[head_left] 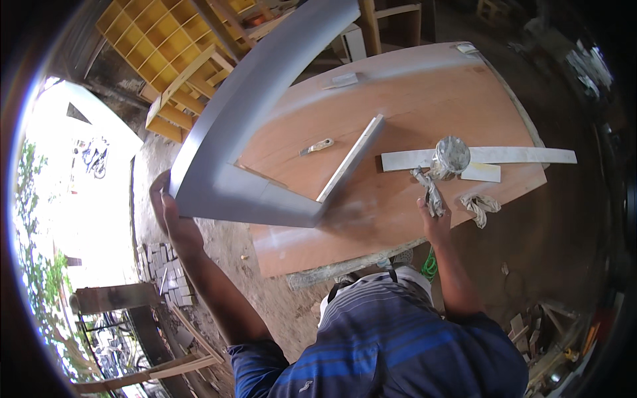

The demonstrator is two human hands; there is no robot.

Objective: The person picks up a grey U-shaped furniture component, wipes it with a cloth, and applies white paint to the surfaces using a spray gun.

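The big table (424,119) was smooth brown wood, a bit shiny. The bent frame (232,152) in the left hand (169,212) was painted grey, flat and matt. The right hand (434,215) held a crumpled cloth rag (430,192), stained and rough. The round can (452,156) looked like metal, smeared with white paint. The shelves (156,46) were yellow wood.

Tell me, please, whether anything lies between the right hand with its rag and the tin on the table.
Nothing visible does. The right hand holds a rag whose upper end nearly meets the tin, on the white strip.
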